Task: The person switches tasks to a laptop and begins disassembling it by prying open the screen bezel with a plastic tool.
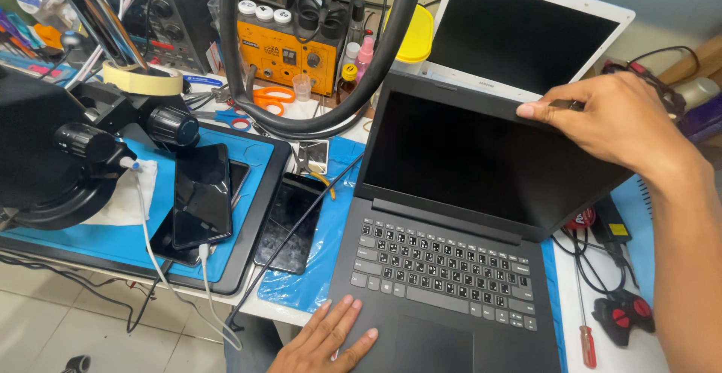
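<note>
A black laptop (451, 268) lies open on the workbench, screen dark and tilted back. My right hand (609, 117) grips the top right edge of its lid, thumb on the bezel. My left hand (327, 339) rests flat with fingers spread on the palm rest at the laptop's front left corner, holding nothing.
A white laptop (526, 31) stands open behind. Left of the black laptop lie a dark phone (289, 222) on a blue mat and other phones (201, 196) on a black-framed mat beside a black microscope (53, 147). A yellow soldering station (293, 53), orange scissors, a red screwdriver (585, 335) and cables crowd the bench.
</note>
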